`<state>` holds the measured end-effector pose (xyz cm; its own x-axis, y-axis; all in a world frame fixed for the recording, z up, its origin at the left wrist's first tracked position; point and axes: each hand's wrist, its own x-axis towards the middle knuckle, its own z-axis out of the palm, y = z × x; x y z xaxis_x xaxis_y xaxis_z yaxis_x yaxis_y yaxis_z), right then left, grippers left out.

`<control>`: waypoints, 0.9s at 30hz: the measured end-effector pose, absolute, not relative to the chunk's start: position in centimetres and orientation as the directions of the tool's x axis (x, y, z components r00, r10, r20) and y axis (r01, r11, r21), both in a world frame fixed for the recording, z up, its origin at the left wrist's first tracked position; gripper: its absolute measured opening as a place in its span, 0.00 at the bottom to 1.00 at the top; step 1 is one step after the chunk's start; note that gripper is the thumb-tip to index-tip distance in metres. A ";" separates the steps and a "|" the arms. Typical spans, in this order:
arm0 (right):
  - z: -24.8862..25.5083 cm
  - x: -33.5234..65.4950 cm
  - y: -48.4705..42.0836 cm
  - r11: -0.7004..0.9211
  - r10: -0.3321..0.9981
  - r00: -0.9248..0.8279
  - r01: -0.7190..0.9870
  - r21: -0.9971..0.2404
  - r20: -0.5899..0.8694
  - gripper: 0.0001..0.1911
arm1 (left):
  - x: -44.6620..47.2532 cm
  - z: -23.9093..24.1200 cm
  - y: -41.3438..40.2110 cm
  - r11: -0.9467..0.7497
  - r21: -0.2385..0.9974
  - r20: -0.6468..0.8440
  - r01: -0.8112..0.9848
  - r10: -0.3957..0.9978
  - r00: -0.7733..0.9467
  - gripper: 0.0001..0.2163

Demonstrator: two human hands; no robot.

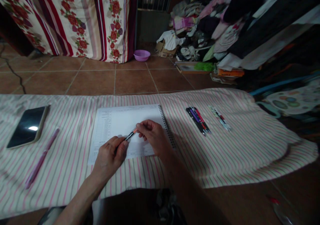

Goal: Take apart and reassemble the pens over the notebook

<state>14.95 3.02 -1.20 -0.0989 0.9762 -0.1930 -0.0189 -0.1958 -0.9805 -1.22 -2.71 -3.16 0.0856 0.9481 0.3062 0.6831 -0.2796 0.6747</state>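
Over the middle of the spiral notebook (pixel 125 125), a dark pen (pixel 130 136) with an orange end is held between both hands. Closed around the pen's lower barrel is the left hand (pixel 110 155); the right hand (pixel 152 135) pinches the orange end with its fingertips. Beneath them, the notebook lies open on a striped cloth (pixel 225 151) spread over the tiled floor (pixel 100 80). To the right lie a cluster of pens (pixel 198 120) and, just beyond them, a light-coloured pen (pixel 220 118). Far left lie a phone (pixel 28 126) and a pink pen (pixel 41 158). Behind, a purple bowl (pixel 141 55) sits on the floor.
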 end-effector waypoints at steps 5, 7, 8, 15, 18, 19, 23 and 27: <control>-0.9 15.0 3.0 -0.204 0.970 -0.171 -0.170 -0.964 -0.175 0.10 | -1.3 -3.0 -2.8 -0.119 0.786 0.126 0.606 0.992 0.031 0.14; -0.9 15.0 2.9 -0.247 0.959 -0.192 -0.218 -0.944 -0.207 0.13 | -1.3 -2.9 -2.8 -0.064 0.814 0.068 0.577 0.998 0.015 0.15; -0.8 15.0 2.9 -0.273 0.954 -0.193 -0.233 -0.933 -0.231 0.15 | -1.3 -2.9 -2.8 -0.054 0.817 0.059 0.574 0.998 0.010 0.15; -1.1 14.8 2.9 -0.277 0.953 -0.145 -0.057 -0.959 -0.266 0.16 | -1.3 -3.1 -2.8 -0.181 0.722 0.196 0.668 0.979 0.053 0.13; -1.5 14.8 3.0 -0.204 0.973 -0.110 -0.020 -0.979 -0.201 0.12 | -1.2 -3.0 -2.8 -0.218 0.705 0.231 0.674 0.970 0.073 0.13; -1.5 14.7 3.1 -0.195 0.975 -0.114 -0.041 -0.980 -0.189 0.10 | -1.2 -2.9 -2.8 -0.210 0.711 0.221 0.671 0.973 0.070 0.14; -1.3 14.8 3.0 -0.195 0.972 -0.162 -0.134 -0.972 -0.173 0.07 | -1.3 -2.7 -2.8 -0.131 0.755 0.131 0.643 0.990 0.047 0.14; -0.9 14.7 2.7 -0.218 0.968 -0.166 -0.174 -0.960 -0.189 0.13 | -1.4 -3.1 -2.8 -0.106 0.761 0.108 0.640 0.993 0.037 0.14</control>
